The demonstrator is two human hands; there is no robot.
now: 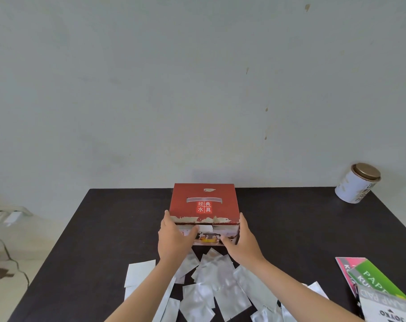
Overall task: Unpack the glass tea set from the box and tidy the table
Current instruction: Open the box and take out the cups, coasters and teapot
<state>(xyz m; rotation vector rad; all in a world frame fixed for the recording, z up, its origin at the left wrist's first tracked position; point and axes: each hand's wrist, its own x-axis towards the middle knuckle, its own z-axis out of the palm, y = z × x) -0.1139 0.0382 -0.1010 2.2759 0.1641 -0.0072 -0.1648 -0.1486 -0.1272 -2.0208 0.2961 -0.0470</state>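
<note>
Box: the red cardboard box with white Chinese characters on its lid [204, 203] sits closed on the dark rectangular bench [290, 228], at the middle of the far edge, close to the pale wall [197, 89].
Left hand: the left hand [174, 238] is on the box's near left corner, thumb across the front face, fingers [166, 214] curled round the left side and gripping it.
Right hand: the right hand [242, 242] takes the near right corner, thumb on the front face, fingers [242, 218] wrapped along the right side, holding the box.
Tea set: nothing of the glass can be seen; only a printed picture shows on the box's front face, between the two thumbs.
Packets: a heap of flat silvery-white foil packets [211, 287] lies just in front of the box, overlapping, under both forearms.
Tin: a white cylindrical tin with a gold lid [357, 183] stands well to the right of the box, at the bench's far right corner.
Booklets: a stack of pink, green and white printed paper pads [378, 287] lies to the right of the box, at the near edge.
Charger: a white plug and dark cable [9, 219] show left of the box, off the bench.
</note>
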